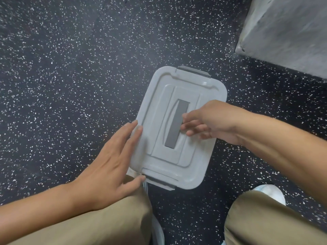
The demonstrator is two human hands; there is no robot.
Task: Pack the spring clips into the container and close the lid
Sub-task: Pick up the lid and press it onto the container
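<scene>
A pale grey plastic container point(191, 85) stands on the dark speckled floor with its lid on. The lid has a flat dark grey handle point(177, 124) along its middle and grey latches at the far end point(193, 70) and the near end point(159, 183). My left hand point(113, 160) lies flat against the lid's left edge, fingers spread, thumb by the near latch. My right hand point(210, 121) hovers over the lid from the right, its fingertips curled at the handle's edge. No spring clips are visible; the inside of the container is hidden.
The floor point(70, 68) is black rubber with white flecks. A grey concrete block or wall base point(286, 29) fills the top right corner. My knees in khaki trousers point(106, 223) and a white shoe point(269, 191) are at the bottom.
</scene>
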